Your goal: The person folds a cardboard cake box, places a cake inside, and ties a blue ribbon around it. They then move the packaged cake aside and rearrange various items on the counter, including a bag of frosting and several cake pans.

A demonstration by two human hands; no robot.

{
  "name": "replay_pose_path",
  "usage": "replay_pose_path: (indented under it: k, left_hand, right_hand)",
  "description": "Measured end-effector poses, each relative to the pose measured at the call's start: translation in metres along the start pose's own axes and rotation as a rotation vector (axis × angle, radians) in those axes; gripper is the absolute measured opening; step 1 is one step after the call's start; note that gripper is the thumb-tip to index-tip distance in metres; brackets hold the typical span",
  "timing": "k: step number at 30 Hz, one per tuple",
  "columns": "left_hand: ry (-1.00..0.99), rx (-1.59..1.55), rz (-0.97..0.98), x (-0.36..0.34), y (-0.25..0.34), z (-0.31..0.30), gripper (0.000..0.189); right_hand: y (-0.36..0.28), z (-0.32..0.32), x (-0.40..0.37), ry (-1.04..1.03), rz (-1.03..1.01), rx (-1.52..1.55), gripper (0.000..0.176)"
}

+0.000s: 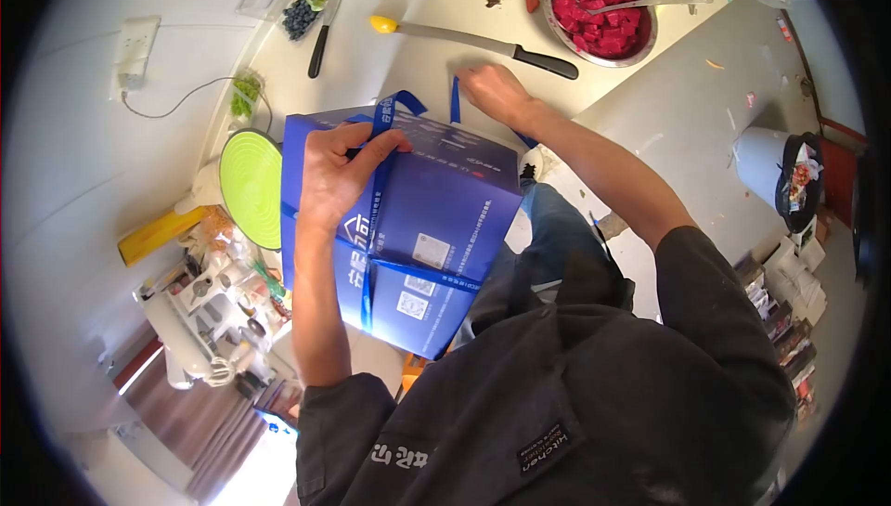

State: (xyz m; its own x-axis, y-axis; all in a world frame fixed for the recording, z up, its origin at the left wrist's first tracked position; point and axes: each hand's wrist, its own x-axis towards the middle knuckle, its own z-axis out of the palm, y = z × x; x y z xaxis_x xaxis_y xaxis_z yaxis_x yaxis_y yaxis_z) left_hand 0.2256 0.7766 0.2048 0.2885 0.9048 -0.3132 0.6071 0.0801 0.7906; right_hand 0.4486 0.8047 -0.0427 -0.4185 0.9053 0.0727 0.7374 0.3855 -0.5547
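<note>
A blue cardboard box (436, 200) with white print and code squares stands at the counter's near edge, close to my body. Blue printed ribbon (369, 297) runs around it and crosses on the side facing me. My left hand (339, 167) is closed at the box's top edge, pinching the ribbon between thumb and fingers. A loop of ribbon rises just beyond those fingers. Past the box's far right corner, my right hand (492, 93) is closed on the ribbon's loose end, which hangs below its fingertips. The box's underside is hidden.
Beyond the box lie a long black-handled knife (483, 43) and a smaller knife (321, 46). A metal bowl (555, 28) of red cubes stands at the back right. A green round turntable (249, 186) leans at left. A bin (766, 158) stands on the right.
</note>
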Motion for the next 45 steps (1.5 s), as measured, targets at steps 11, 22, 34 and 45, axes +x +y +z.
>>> replay_pose_path:
  k: [11,22,34,45]
  left_hand:
    - [0.062,0.056,0.002,-0.001,0.000,-0.003,0.014]
    - [0.070,-0.029,0.092,-0.008,0.001,-0.007,0.018]
    - [-0.055,-0.085,0.224,0.006,-0.028,-0.008,0.029]
    - [-0.016,0.055,0.336,0.019,-0.037,-0.015,0.029]
  right_hand:
    - [-0.019,-0.032,0.010,0.025,-0.298,-0.054,0.008]
    - [-0.106,-0.162,0.002,0.672,-0.324,0.122,0.021]
    - [-0.327,-0.171,-0.117,0.489,-0.605,0.201,0.029]
    - [-0.426,-0.070,-0.250,-0.034,0.153,0.500,0.022]
